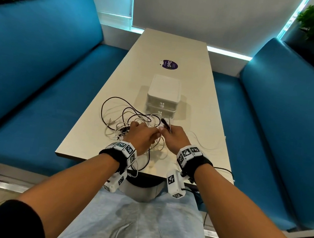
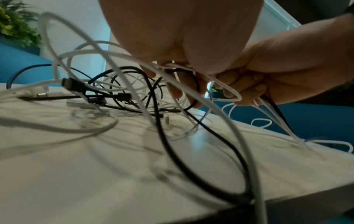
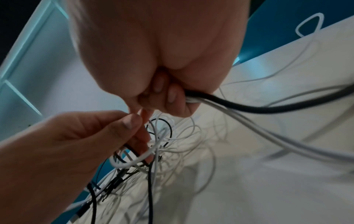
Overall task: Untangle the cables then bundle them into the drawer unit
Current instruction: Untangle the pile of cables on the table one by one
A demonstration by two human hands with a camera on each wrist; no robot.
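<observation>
A tangle of black and white cables (image 1: 124, 121) lies on the near half of the beige table (image 1: 198, 96), in front of a small white drawer unit (image 1: 164, 94) with its drawers pushed in. My left hand (image 1: 144, 135) pinches white and black cable strands (image 2: 180, 66) lifted out of the tangle. Touching it from the right, my right hand (image 1: 173, 136) grips a bunch of black and white cables (image 3: 210, 100), with connector ends (image 1: 166, 122) sticking up above its fingers. Loops hang from both hands down to the table (image 2: 210, 136).
Blue bench seats (image 1: 40, 70) run along both sides of the table. A round purple sticker (image 1: 169, 64) lies beyond the drawer unit. A thin white cable (image 1: 206, 144) trails to the right of my right hand, and cables hang over the near table edge (image 1: 146, 168).
</observation>
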